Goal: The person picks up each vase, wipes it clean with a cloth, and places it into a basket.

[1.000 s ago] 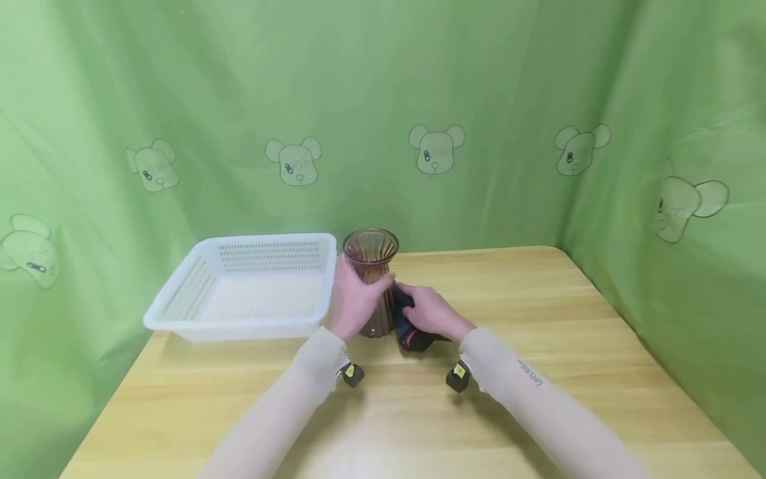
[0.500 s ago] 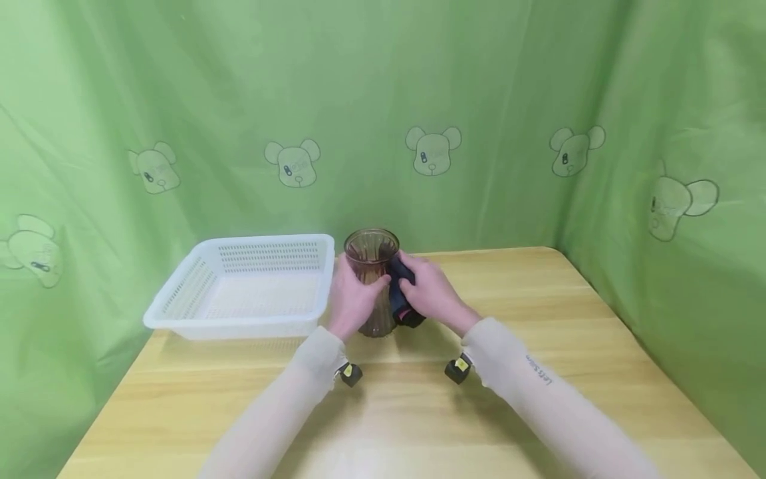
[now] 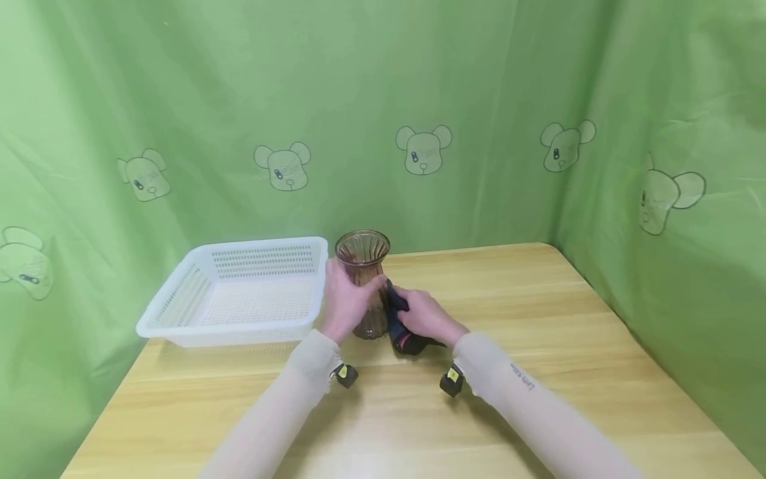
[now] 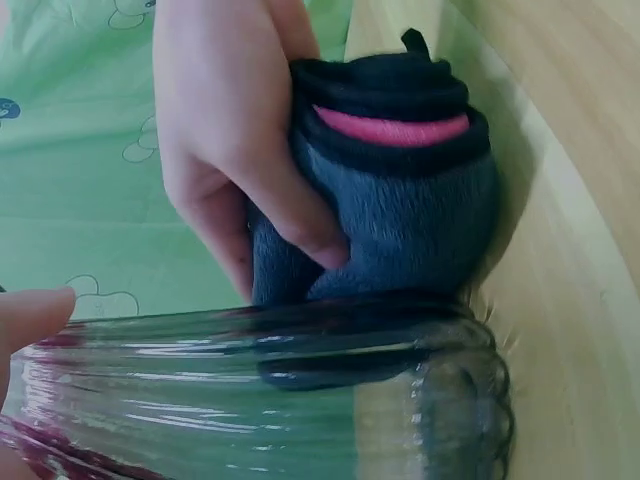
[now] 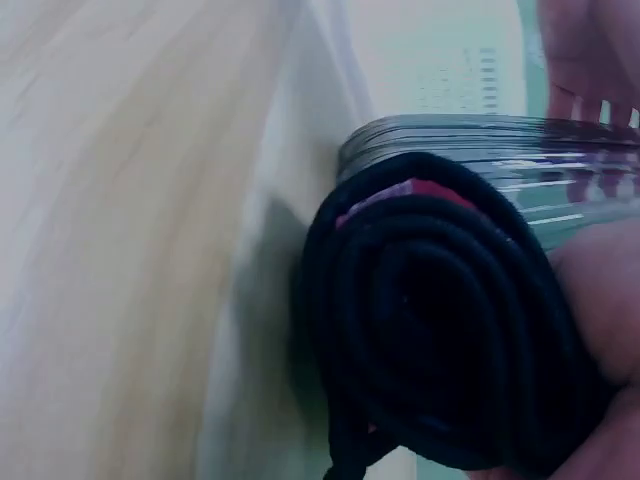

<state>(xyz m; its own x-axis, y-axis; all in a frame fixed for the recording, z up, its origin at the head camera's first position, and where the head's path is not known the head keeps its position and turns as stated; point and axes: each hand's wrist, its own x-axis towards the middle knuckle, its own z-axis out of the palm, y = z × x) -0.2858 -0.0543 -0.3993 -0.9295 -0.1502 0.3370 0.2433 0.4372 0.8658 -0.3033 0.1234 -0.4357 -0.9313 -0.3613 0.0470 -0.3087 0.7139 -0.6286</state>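
A ribbed, brownish see-through glass vase [image 3: 372, 322] with a flared rim stands upright on the table. My left hand [image 3: 347, 299] grips it below the rim, thumb on the near side. On its right, my right hand [image 3: 427, 316] holds a dark grey cleaning cloth [image 3: 397, 329] against the lower part of the glass. The cloth [image 4: 400, 215] is rolled up, with black edging, a pink inner side and a small loop; in the left wrist view the right thumb presses into it. The right wrist view shows the end of the roll [image 5: 430, 310] in layers.
A white plastic basket [image 3: 233, 330] with slotted walls stands just left of the vase, close to my left hand. The wooden table [image 3: 509, 386] ends at a green curtain [image 3: 353, 80] printed with bear heads, which also hangs along both sides.
The right hand moves the cloth up along the vase's right side, then back down near the base. The left hand keeps its grip; the whole view shifts slightly.
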